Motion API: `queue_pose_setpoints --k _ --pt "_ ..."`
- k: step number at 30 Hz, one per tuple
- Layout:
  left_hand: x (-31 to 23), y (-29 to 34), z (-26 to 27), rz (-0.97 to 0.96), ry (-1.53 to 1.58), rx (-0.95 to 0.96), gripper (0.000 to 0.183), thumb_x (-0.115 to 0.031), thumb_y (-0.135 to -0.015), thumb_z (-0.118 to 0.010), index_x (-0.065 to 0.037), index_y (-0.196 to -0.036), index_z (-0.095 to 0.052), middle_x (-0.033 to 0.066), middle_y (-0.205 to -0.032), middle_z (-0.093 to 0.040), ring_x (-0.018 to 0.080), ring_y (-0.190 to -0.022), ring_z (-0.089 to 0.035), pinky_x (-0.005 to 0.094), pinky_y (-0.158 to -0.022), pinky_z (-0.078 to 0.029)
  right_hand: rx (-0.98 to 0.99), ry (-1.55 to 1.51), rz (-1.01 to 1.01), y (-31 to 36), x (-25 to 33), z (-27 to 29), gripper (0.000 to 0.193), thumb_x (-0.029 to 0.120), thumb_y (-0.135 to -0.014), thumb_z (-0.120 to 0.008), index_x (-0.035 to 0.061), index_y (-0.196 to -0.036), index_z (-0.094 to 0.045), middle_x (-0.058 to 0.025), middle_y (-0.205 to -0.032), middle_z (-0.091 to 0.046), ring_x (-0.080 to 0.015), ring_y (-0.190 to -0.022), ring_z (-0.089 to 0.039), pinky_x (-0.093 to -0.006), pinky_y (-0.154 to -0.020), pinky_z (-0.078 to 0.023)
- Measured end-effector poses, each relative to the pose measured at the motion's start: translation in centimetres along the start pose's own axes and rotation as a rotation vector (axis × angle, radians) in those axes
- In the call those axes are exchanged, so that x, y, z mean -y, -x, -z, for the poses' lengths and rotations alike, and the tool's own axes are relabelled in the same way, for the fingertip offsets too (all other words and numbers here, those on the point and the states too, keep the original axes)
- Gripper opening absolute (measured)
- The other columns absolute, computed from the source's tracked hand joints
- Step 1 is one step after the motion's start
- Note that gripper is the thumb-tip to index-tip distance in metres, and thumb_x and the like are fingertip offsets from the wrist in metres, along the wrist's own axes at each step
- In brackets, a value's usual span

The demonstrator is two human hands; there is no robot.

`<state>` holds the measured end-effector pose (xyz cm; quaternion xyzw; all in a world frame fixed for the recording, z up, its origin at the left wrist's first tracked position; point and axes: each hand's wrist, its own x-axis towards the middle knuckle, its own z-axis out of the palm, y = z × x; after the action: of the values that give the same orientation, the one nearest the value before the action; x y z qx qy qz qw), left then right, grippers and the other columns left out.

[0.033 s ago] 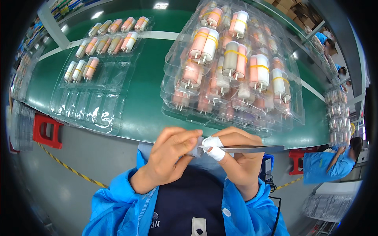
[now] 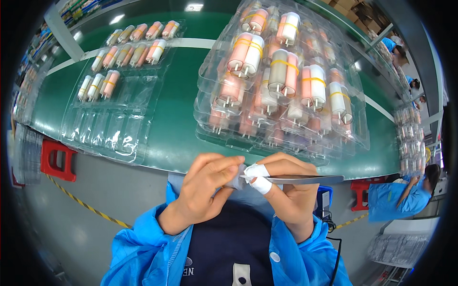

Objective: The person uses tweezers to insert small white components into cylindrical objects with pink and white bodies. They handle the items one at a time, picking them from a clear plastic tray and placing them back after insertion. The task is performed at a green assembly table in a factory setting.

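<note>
Close to my body, at the near edge of the green table, both hands meet. My left hand (image 2: 206, 188) is closed round a small translucent, whitish cylindrical piece (image 2: 237, 181), partly hidden by the fingers. Metal tweezers (image 2: 307, 179) are pinched in my right hand (image 2: 288, 186), their handle end pointing right. White tape (image 2: 259, 185) wraps the right thumb and index fingertip. The tweezers' tips touch or nearly touch the right end of the cylindrical piece, where a thin white pin shows; I cannot tell which.
Stacked clear trays (image 2: 281, 128) hold banded pink, white and grey cylinders at centre right. A partly filled clear tray (image 2: 112, 121) lies left on the green table (image 2: 179, 105). Red stools (image 2: 58, 159) stand below the table. A person in blue (image 2: 396, 198) works at far right.
</note>
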<state>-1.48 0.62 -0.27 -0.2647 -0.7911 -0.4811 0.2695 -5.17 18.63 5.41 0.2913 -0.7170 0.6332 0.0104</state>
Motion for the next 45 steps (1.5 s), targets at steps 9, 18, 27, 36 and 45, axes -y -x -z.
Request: queue_pose_setpoints --k 9,18,27,36,45 --pt "-0.7 0.0 -0.5 0.32 0.734 -0.08 0.052 -0.001 -0.079 -0.07 -0.002 -0.121 -0.04 0.0262 -0.118 -0.056 0.0308 -0.109 -0.057 0.0369 -0.086 -0.05 -0.23 -0.361 0.039 1.6 -1.3 -0.8 0.021 0.0 -0.077 -0.07 -0.0031 -0.098 -0.066 -0.0175 -0.094 -0.066 -0.0204 -0.082 -0.064 -0.0298 -0.07 -0.051" --pt "-1.3 0.0 0.5 0.545 1.152 -0.048 0.052 -0.024 -0.091 -0.062 -0.003 -0.13 -0.036 0.0258 -0.126 -0.052 0.0207 -0.105 -0.058 0.0334 -0.087 -0.051 -0.251 -0.428 0.026 1.9 -1.1 -1.0 0.021 -0.001 -0.077 -0.07 -0.0044 -0.097 -0.066 -0.0188 -0.095 -0.066 -0.0208 -0.084 -0.064 -0.0306 -0.072 -0.052" --pt "-2.2 0.3 0.9 0.509 1.182 -0.024 0.051 -0.031 -0.095 -0.055 -0.002 -0.131 -0.035 0.0255 -0.123 -0.053 0.0195 -0.1 -0.058 0.033 -0.082 -0.052 -0.222 -0.419 0.074 2.4 -0.3 -1.1 0.021 0.0 -0.077 -0.07 -0.0042 -0.098 -0.065 -0.0189 -0.095 -0.066 -0.0211 -0.084 -0.064 -0.0303 -0.072 -0.052" --pt "-4.3 0.3 1.7 0.432 1.216 0.022 0.052 -0.036 -0.097 -0.048 -0.002 -0.134 -0.034 0.025 -0.12 -0.054 0.0214 -0.097 -0.057 0.0354 -0.082 -0.05 -0.21 -0.423 0.126 3.8 2.2 -1.5 0.02 0.001 -0.078 -0.071 -0.0039 -0.097 -0.066 -0.0182 -0.095 -0.065 -0.0208 -0.083 -0.064 -0.0309 -0.072 -0.052" --pt "-6.9 0.3 2.5 0.424 1.32 0.06 0.055 -0.04 -0.098 -0.043 0.0 -0.135 -0.034 0.0255 -0.117 -0.055 0.0228 -0.096 -0.057 0.0355 -0.081 -0.049 -0.18 -0.381 0.217 5.2 5.2 -1.6 0.019 0.001 -0.079 -0.07 -0.004 -0.096 -0.065 -0.0178 -0.092 -0.065 -0.0189 -0.077 -0.064 -0.0292 -0.065 -0.053"
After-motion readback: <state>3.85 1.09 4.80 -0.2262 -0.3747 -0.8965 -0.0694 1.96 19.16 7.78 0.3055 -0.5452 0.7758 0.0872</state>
